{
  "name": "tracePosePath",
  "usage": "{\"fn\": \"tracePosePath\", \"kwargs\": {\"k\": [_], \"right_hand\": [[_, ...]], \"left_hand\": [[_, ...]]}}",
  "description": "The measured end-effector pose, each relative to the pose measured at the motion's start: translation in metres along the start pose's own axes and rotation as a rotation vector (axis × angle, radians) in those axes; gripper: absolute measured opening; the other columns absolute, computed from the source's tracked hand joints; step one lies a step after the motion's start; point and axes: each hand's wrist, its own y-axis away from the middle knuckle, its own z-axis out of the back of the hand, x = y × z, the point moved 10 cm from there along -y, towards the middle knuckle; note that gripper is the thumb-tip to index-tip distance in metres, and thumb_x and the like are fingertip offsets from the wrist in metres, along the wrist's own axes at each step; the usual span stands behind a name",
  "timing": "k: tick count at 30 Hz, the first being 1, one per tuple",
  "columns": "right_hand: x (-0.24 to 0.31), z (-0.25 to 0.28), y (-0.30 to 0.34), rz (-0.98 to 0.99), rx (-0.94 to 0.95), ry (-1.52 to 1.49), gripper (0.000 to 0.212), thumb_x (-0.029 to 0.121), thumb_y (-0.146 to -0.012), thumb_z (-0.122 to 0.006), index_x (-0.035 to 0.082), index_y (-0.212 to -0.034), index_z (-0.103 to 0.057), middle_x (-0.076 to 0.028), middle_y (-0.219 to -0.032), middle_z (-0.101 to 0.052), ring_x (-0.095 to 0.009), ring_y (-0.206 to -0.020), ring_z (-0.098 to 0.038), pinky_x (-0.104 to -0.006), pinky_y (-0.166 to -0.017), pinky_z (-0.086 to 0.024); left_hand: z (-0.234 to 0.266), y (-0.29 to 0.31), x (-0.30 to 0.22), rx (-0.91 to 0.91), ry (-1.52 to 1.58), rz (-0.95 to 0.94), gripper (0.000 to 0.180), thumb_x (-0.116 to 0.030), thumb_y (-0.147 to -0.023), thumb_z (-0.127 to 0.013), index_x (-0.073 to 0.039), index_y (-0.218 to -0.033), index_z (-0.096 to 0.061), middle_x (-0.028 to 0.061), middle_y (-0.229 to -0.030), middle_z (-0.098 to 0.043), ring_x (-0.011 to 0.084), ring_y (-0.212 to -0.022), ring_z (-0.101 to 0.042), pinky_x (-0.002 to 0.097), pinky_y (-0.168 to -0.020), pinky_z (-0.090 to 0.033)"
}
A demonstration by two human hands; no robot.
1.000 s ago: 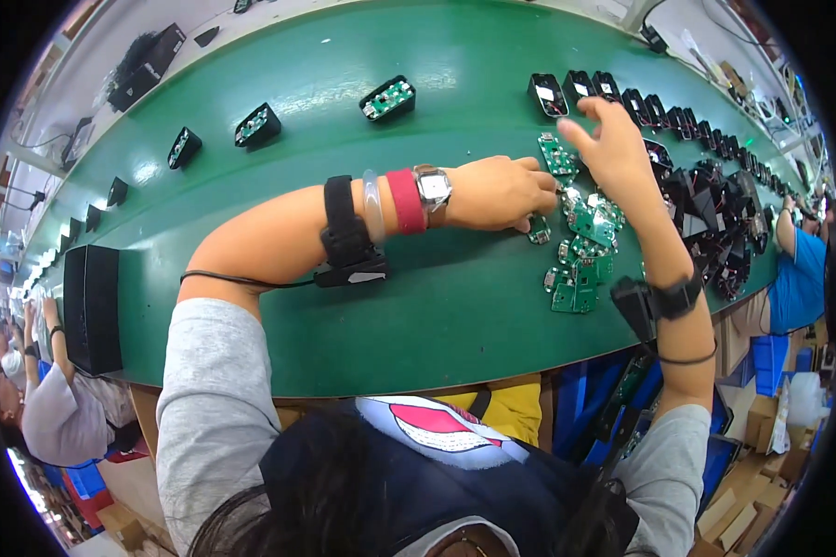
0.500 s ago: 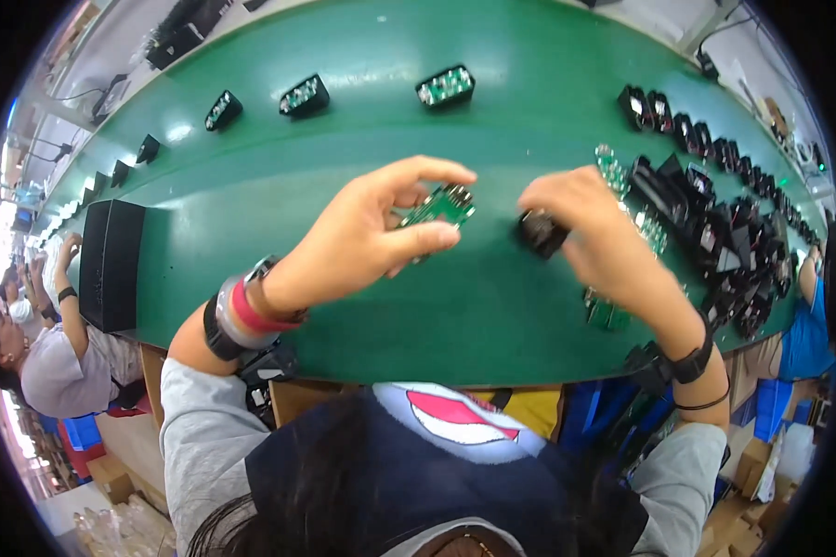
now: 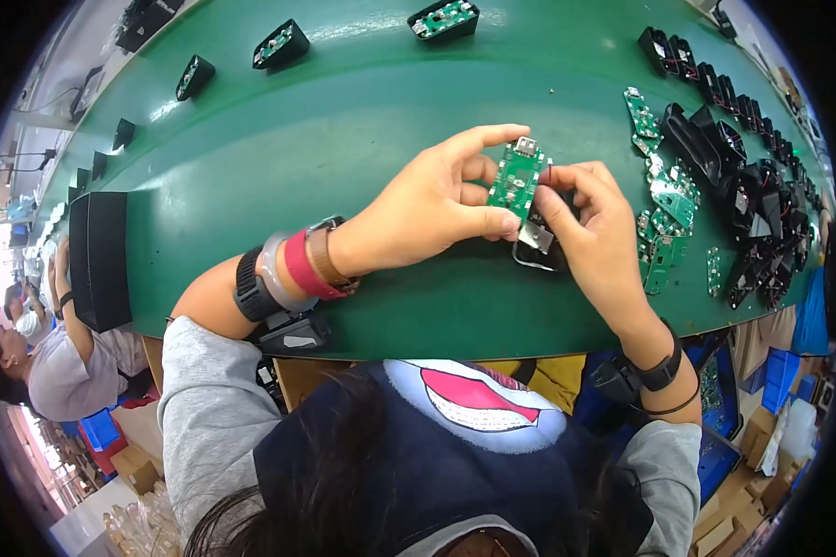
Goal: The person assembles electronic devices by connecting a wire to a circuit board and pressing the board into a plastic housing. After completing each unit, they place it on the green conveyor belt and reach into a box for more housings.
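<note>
My left hand (image 3: 427, 206) grips a green circuit board (image 3: 515, 178) between thumb and fingers, its metal socket end pointing away from me. Right beside it, my right hand (image 3: 593, 227) is closed around a small black plastic housing (image 3: 536, 243) with a pale metallic piece inside. The board's lower end meets or overlaps the housing's upper part; whether they are joined cannot be told. Both hands are raised over the green bench (image 3: 390, 311). Loose circuit boards (image 3: 673, 197) lie in a pile to the right of my right hand.
Black housings (image 3: 760, 209) are heaped at the right, with a row of others (image 3: 706, 79) behind. Housings fitted with boards (image 3: 444, 19) stand spaced along the far side. A long black box (image 3: 100, 260) sits at the left, near a co-worker (image 3: 60, 362).
My two hands have come together, bringing the board and the housing side by side. The board has turned upright. My view has shifted, so the bench items appear higher.
</note>
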Motion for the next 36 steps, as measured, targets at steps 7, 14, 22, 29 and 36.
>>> {"fn": "tracePosePath", "kwargs": {"k": [7, 14, 22, 29, 36], "right_hand": [[0.002, -0.013, 0.000, -0.012, 0.065, -0.141, 0.011, 0.003, -0.087, -0.063, -0.003, -0.096, -0.067, -0.003, -0.089, -0.053, -0.010, -0.076, -0.050, -0.0225, -0.065, -0.039], [0.000, -0.017, 0.001, -0.014, 0.065, -0.286, 0.011, -0.001, -0.087, -0.060, -0.004, -0.096, -0.066, -0.003, -0.098, -0.054, -0.009, -0.086, -0.050, -0.0217, -0.071, -0.041], [0.031, 0.021, 0.008, 0.154, -0.118, -0.038, 0.026, 0.006, -0.081, -0.065, 0.003, -0.107, -0.066, -0.006, -0.093, -0.060, -0.014, -0.083, -0.055, -0.0255, -0.066, -0.041], [0.003, -0.010, -0.005, -0.110, 0.088, -0.367, 0.010, 0.000, -0.083, -0.066, -0.001, -0.092, -0.068, 0.002, -0.078, -0.053, -0.004, -0.061, -0.040, -0.0184, -0.055, -0.034], [0.002, -0.007, 0.006, -0.051, 0.170, -0.358, 0.006, -0.001, -0.090, -0.058, -0.003, -0.094, -0.058, -0.003, -0.094, -0.053, -0.008, -0.083, -0.048, -0.0201, -0.075, -0.039]], "left_hand": [[0.007, -0.002, 0.002, -0.009, 0.008, -0.028, 0.074, 0.002, -0.082, -0.069, -0.003, -0.145, -0.030, 0.0078, -0.096, -0.061, 0.0121, -0.083, -0.064, 0.0251, -0.076, -0.054], [0.004, -0.002, 0.016, 0.059, -0.053, 0.071, 0.074, -0.001, -0.081, -0.072, -0.002, -0.144, -0.032, 0.0023, -0.085, -0.059, 0.0061, -0.075, -0.060, 0.0191, -0.065, -0.049], [0.000, -0.002, 0.006, -0.031, -0.253, 0.022, 0.070, -0.002, -0.079, -0.074, -0.001, -0.138, -0.038, -0.0025, -0.076, -0.051, 0.0016, -0.066, -0.052, 0.0163, -0.056, -0.041], [-0.014, -0.007, -0.003, -0.020, -0.429, -0.002, 0.068, -0.003, -0.074, -0.075, 0.002, -0.132, -0.040, -0.0010, -0.074, -0.050, 0.0031, -0.062, -0.048, 0.0187, -0.053, -0.039], [-0.020, -0.012, -0.004, 0.002, -0.485, 0.058, 0.068, -0.003, -0.073, -0.076, 0.005, -0.130, -0.040, -0.0015, -0.069, -0.049, 0.0037, -0.057, -0.046, 0.0189, -0.051, -0.037]]}}
